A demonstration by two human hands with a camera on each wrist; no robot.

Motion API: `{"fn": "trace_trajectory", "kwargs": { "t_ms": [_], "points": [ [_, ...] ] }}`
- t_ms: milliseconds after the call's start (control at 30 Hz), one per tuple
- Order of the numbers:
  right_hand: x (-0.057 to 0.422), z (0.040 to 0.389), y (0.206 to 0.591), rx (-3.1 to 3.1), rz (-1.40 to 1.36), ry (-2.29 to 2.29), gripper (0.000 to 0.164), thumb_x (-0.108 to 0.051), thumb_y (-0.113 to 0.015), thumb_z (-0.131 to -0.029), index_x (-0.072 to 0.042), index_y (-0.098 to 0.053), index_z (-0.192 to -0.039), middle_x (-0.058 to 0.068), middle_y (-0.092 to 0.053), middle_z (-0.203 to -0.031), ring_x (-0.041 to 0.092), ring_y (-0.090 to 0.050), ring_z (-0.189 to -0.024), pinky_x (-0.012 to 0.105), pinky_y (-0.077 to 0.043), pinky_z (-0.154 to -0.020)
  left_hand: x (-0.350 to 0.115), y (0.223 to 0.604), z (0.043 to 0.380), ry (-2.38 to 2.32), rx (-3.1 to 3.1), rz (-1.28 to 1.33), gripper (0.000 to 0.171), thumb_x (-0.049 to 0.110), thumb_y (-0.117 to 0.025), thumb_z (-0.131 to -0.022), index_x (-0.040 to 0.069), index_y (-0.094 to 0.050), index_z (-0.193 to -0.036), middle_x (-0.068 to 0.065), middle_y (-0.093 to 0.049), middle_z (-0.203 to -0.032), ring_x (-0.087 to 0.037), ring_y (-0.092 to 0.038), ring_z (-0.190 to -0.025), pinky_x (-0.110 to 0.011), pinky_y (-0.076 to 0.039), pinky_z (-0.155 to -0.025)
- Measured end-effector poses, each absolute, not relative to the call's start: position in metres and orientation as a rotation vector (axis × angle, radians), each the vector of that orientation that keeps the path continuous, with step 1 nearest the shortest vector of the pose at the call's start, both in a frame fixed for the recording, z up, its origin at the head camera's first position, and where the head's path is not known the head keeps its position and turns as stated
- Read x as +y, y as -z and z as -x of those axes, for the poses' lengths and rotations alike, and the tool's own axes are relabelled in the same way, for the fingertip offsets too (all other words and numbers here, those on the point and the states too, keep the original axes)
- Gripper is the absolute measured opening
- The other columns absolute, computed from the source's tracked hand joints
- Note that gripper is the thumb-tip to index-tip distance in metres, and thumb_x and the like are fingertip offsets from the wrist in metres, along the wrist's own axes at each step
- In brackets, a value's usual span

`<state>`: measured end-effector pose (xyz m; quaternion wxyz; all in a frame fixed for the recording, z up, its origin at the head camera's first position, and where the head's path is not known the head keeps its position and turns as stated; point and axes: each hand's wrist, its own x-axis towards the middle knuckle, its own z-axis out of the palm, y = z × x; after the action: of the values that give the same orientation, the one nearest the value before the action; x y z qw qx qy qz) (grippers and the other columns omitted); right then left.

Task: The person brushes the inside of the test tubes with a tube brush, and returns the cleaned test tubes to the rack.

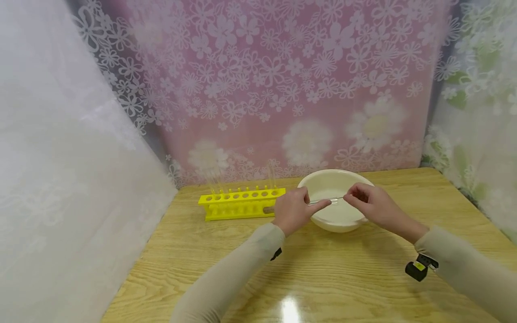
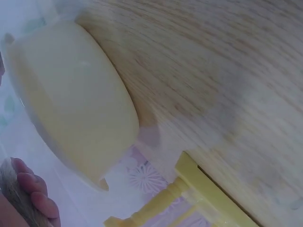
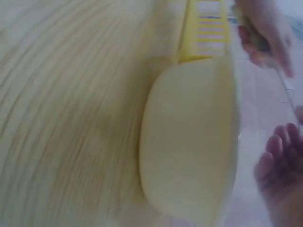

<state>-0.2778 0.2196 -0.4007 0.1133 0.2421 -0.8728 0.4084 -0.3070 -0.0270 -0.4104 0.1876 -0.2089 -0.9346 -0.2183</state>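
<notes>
At the centre left of the head view, a yellow rack (image 1: 242,214) stands on the tabletop (image 1: 194,264), with clear tubes (image 1: 272,176) rising from its left end and near its right end. Overlapping the rack's right end is the brown handle (image 1: 268,209) of a slim tool. The left hand (image 1: 291,211), just right of the frame's centre, has its fingers curled around that handle, thumb stretched along the tool. Rightward, the tool's thin shaft (image 1: 338,198) crosses above the cream basin (image 1: 339,227). The right hand (image 1: 373,204), at the centre right, pinches the shaft's far end between thumb and forefinger.

The step in hand seems to be working at the tool's tip with both hands over the basin. The next move probably calls for a steady left grip and a light, precise right pinch.
</notes>
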Motion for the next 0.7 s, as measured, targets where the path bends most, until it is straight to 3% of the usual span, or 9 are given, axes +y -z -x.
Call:
{"fn": "trace_trajectory", "kwargs": {
  "t_ms": [67, 200, 267, 400, 533, 600, 700],
  "points": [
    [0.2189, 0.2765, 0.4033, -2.444, -0.811, -0.954, 0.008, -0.016, -0.072, -0.094, -0.012, -0.066, -0.098, -0.001, -0.062, -0.079, 0.007, -0.052, -0.065, 0.025, -0.044, -0.058, -0.0281, 0.4095, 0.307, 0.658, -2.651, 0.581, 0.063, 0.083, -0.054, -0.082, 0.022, -0.05, -0.066, 0.007, -0.042, -0.051, -0.011, -0.038, -0.04, -0.024, -0.027, -0.039],
    [0.2193, 0.2774, 0.406, -2.237, -0.927, -0.626, 0.029, -0.001, -0.082, -0.08, -0.01, -0.066, -0.102, -0.007, -0.063, -0.086, 0.004, -0.056, -0.073, 0.022, -0.046, -0.061, -0.0308, 0.4081, 0.3063, 0.721, -2.677, 0.573, 0.063, 0.082, -0.054, -0.082, 0.021, -0.051, -0.065, 0.006, -0.044, -0.05, -0.012, -0.041, -0.041, -0.026, -0.028, -0.04],
    [0.2209, 0.2777, 0.4058, -2.179, -0.955, -0.568, 0.032, 0.0, -0.083, -0.078, -0.009, -0.065, -0.103, -0.006, -0.064, -0.088, 0.007, -0.058, -0.075, 0.022, -0.047, -0.062, -0.0312, 0.4075, 0.3058, 0.748, -2.685, 0.581, 0.063, 0.082, -0.055, -0.082, 0.021, -0.051, -0.065, 0.005, -0.046, -0.051, -0.013, -0.043, -0.041, -0.026, -0.03, -0.04],
    [0.2246, 0.2787, 0.4038, -2.106, -1.006, -0.47, 0.013, -0.025, -0.07, -0.096, -0.012, -0.067, -0.095, -0.005, -0.064, -0.087, 0.007, -0.059, -0.073, 0.024, -0.048, -0.061, -0.0312, 0.4077, 0.3052, 0.777, -2.705, 0.616, 0.063, 0.082, -0.055, -0.082, 0.021, -0.051, -0.068, 0.005, -0.048, -0.053, -0.013, -0.043, -0.042, -0.026, -0.031, -0.04],
    [0.2258, 0.2777, 0.4009, -2.063, -1.056, -0.361, 0.045, -0.047, -0.042, -0.107, -0.017, -0.067, -0.086, -0.009, -0.062, -0.083, 0.003, -0.055, -0.067, 0.025, -0.046, -0.058, -0.0317, 0.4086, 0.3055, 0.783, -2.705, 0.621, 0.063, 0.082, -0.055, -0.082, 0.021, -0.051, -0.069, 0.005, -0.047, -0.054, -0.013, -0.041, -0.042, -0.026, -0.03, -0.04],
    [0.2254, 0.2768, 0.3999, -2.053, -1.079, -0.348, 0.043, -0.046, -0.043, -0.107, -0.018, -0.066, -0.084, -0.011, -0.061, -0.082, 0.001, -0.051, -0.065, 0.024, -0.044, -0.058, -0.0324, 0.4091, 0.306, 0.78, -2.697, 0.615, 0.063, 0.082, -0.055, -0.081, 0.021, -0.051, -0.068, 0.005, -0.046, -0.053, -0.013, -0.04, -0.042, -0.025, -0.029, -0.04],
    [0.2251, 0.2747, 0.3988, -2.07, -1.105, -0.405, 0.02, -0.031, -0.065, -0.099, -0.021, -0.064, -0.082, -0.014, -0.058, -0.08, -0.002, -0.046, -0.064, 0.019, -0.04, -0.058, -0.033, 0.4098, 0.3064, 0.752, -2.686, 0.634, 0.063, 0.082, -0.054, -0.081, 0.021, -0.05, -0.068, 0.005, -0.045, -0.053, -0.012, -0.039, -0.041, -0.025, -0.028, -0.039]
  ]
}}
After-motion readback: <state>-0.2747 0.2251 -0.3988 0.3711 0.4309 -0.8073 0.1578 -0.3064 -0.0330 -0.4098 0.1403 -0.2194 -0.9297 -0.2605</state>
